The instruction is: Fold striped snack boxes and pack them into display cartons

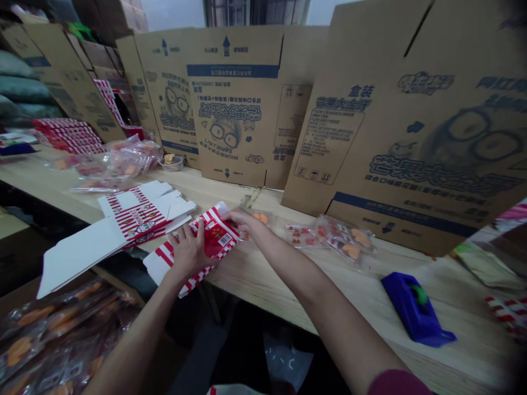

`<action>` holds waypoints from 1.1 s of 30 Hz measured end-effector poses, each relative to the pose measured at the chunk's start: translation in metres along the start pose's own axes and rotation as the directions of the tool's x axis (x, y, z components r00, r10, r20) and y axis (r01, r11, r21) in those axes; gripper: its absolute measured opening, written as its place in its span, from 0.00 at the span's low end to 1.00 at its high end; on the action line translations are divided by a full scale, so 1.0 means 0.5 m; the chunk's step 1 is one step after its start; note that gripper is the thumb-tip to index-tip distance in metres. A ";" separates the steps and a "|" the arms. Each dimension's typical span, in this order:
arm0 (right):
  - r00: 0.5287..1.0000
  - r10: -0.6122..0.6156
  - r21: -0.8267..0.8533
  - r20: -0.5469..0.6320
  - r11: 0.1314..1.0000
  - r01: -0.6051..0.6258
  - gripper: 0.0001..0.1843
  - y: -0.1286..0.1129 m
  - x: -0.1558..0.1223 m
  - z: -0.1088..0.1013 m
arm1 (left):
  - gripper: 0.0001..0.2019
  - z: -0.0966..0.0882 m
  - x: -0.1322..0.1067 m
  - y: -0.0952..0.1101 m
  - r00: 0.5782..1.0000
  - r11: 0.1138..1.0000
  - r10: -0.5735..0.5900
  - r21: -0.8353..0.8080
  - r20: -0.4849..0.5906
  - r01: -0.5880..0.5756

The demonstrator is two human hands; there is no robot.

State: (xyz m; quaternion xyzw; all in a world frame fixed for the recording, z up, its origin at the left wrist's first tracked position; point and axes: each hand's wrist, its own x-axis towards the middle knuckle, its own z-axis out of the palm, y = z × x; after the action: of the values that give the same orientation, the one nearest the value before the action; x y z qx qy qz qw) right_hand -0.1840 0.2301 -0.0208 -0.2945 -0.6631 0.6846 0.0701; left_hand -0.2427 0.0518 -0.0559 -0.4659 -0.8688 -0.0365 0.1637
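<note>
A red-and-white striped carton (pixel 214 238), printed with a barcode, lies slanted at the table's front edge. My left hand (pixel 190 249) spans its near part, fingers spread over the top panel and thumb along the side, gripping it. At the carton's far right end, my right hand (pixel 241 219) has its fingers closed on the end flap; the fingertips are partly hidden. To the left, a stack of flat striped cartons (pixel 138 214) with white flaps sticks out past the table edge. Clear packets with orange pieces (pixel 260 218) lie just beyond my right hand.
More clear packets (pixel 346 241) lie right of my forearm, near a blue tape dispenser (pixel 415 310). Large cardboard boxes (pixel 239 109) wall off the table's back. Packets (pixel 132 156) and striped cartons (pixel 68 134) lie at the left. A box of packets (pixel 61 334) stands below left.
</note>
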 end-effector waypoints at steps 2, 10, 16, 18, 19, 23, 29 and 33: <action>0.999 -0.008 0.013 0.043 1.000 0.008 0.06 -0.002 -0.027 -0.016 | 0.61 -0.021 0.002 0.004 1.000 1.000 0.021 0.009 0.003 -0.021; 0.999 0.039 0.024 0.036 0.999 -0.040 0.11 -0.011 -0.091 -0.036 | 0.57 -0.068 -0.025 0.059 0.989 0.986 0.129 0.112 -0.070 -0.120; 0.994 -0.092 0.161 0.065 0.984 0.081 0.13 -0.039 -0.191 -0.066 | 0.52 -0.137 -0.040 0.079 0.974 0.978 0.209 0.042 -0.082 -0.206; 0.937 -0.289 0.153 -0.198 0.935 0.321 0.13 -0.024 -0.254 -0.085 | 0.49 -0.166 -0.052 0.089 0.977 0.978 0.195 -0.054 -0.092 -0.200; 0.848 -0.386 0.107 -0.364 0.887 0.449 0.15 -0.007 -0.289 -0.092 | 0.49 -0.179 -0.061 0.098 0.981 0.976 0.166 -0.124 -0.104 -0.179; 0.765 -0.472 0.135 -0.439 0.807 0.575 0.32 0.110 -0.416 -0.099 | 0.54 -0.198 -0.119 0.168 0.996 0.876 0.032 -0.477 -0.085 -0.069; 0.842 -0.351 0.250 -0.411 0.844 0.474 0.23 0.265 -0.525 -0.116 | 0.47 -0.138 -0.210 0.285 0.996 0.466 0.087 -0.884 0.011 -0.031; 0.789 -0.313 0.109 -0.528 0.897 0.429 0.15 0.328 -0.579 -0.159 | 0.27 -0.099 -0.243 0.312 0.900 -0.064 0.228 -0.917 0.372 0.395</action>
State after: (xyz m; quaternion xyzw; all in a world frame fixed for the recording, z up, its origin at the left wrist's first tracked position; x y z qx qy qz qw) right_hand 0.1402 0.1398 -0.0825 -0.3142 -0.5859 0.6276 0.4050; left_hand -0.0397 0.0321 -0.0617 -0.3737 -0.6027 -0.5657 -0.4207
